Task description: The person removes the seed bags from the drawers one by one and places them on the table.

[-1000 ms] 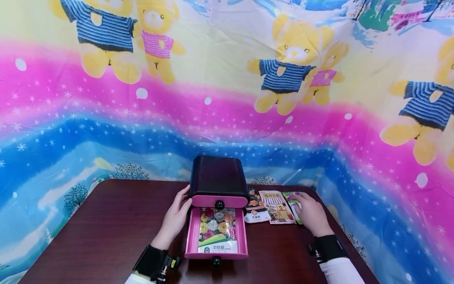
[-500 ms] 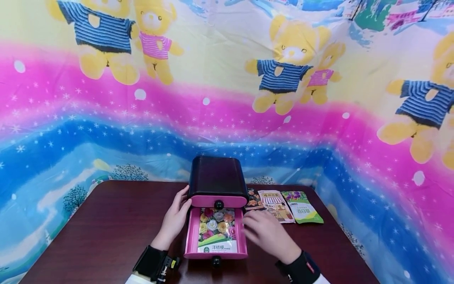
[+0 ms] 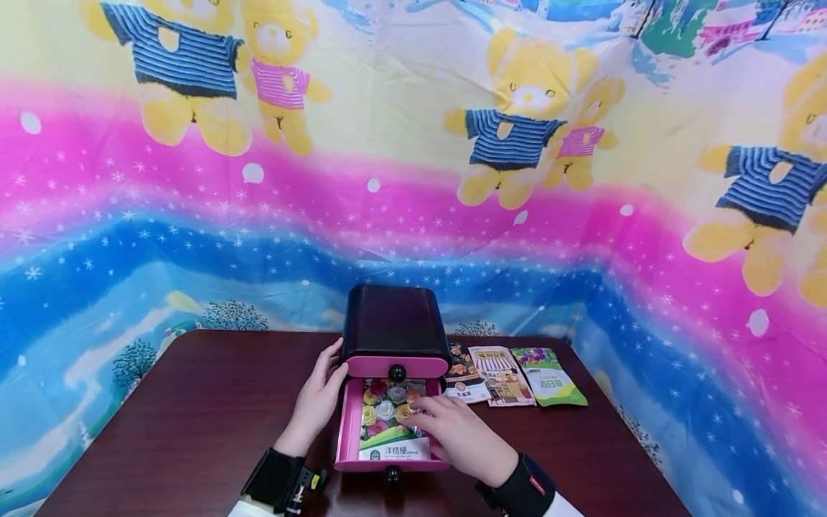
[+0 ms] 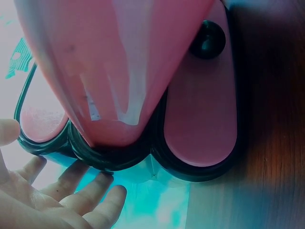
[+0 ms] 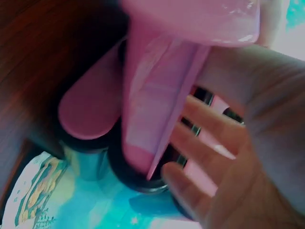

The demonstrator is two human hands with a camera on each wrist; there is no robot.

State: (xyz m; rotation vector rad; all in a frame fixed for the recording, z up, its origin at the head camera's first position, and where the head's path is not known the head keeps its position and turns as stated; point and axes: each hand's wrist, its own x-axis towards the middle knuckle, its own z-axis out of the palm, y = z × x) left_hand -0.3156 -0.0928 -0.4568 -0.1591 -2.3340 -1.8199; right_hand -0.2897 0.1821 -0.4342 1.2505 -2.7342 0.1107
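Observation:
A small black cabinet (image 3: 396,319) with pink drawers stands on the table. Its middle drawer (image 3: 349,425) is pulled out, and a flower-seed packet (image 3: 386,415) printed with roses lies inside. My left hand (image 3: 316,402) rests against the cabinet's left side, fingers extended; in the left wrist view they lie along the black casing. Over the drawer's right wall reaches my right hand (image 3: 460,436), its fingertips above the right part of the packet. The right wrist view shows these fingers (image 5: 195,152) spread and fairly straight beside the drawer.
Right of the cabinet, three more seed packets lie in a row: a dark one (image 3: 464,370) with orange flowers, a beige one (image 3: 500,377) and a green-and-white one (image 3: 549,379). A printed curtain (image 3: 413,179) hangs behind the dark wooden table (image 3: 213,416).
My right hand has left the green-and-white packet on the right and moved left to the drawer, its fingers now over the rose packet. My left hand has stayed on the cabinet.

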